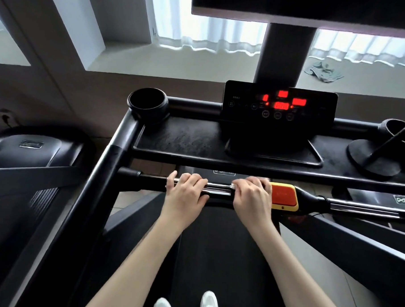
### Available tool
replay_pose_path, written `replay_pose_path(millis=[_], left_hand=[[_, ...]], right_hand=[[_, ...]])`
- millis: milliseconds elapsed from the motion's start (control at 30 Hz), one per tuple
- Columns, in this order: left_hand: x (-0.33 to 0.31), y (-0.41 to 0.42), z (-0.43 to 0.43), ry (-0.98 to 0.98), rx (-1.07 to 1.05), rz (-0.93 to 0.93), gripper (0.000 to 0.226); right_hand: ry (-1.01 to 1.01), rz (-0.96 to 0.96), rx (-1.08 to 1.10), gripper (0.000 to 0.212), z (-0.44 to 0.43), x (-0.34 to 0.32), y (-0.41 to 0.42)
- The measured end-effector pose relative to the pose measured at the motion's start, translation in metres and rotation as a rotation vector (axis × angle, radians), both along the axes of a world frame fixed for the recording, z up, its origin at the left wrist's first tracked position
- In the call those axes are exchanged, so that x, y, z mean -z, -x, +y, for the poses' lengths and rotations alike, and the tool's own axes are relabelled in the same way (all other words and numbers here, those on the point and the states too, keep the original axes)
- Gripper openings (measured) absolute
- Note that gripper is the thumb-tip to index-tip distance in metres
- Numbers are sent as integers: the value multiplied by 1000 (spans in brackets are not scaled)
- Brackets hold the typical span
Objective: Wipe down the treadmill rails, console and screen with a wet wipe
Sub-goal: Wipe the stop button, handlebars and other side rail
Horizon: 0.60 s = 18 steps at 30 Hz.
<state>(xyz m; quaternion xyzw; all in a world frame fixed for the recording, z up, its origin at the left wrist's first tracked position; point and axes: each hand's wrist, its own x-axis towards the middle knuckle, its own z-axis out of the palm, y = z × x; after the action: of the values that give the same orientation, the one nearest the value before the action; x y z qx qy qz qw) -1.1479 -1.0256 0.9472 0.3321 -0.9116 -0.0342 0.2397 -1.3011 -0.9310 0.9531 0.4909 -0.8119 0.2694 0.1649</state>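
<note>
Left hand [186, 192] is gripping the sideways crossbar [218, 188]; right hand [253, 195], just beside, is apparently clamping the wet wipe [233, 185] round it

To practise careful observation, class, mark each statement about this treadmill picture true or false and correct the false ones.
1. The left hand and right hand both grip the front crossbar. True.
2. The console display is dark. False: its red digits are lit.
3. The orange block sits left of the left hand. False: it sits on the crossbar just right of the right hand.
4. A crumpled cloth lies on the windowsill. True.
5. Bits of a white wet wipe show under the right hand. True.
</note>
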Motion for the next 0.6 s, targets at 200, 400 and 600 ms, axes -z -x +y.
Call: replay_pose_path(millis=[200,400,600], left_hand=[[1,5,-2,-35,-48,22,26],[2,8,-1,-72,-72,-2,24],[0,8,-1,-102,-85,-15,23]], right_hand=[[-100,-59,80,17,-1,0,20],[-166,-41,33,17,5,2,38],[-95,-86,-15,14,8,-3,33]])
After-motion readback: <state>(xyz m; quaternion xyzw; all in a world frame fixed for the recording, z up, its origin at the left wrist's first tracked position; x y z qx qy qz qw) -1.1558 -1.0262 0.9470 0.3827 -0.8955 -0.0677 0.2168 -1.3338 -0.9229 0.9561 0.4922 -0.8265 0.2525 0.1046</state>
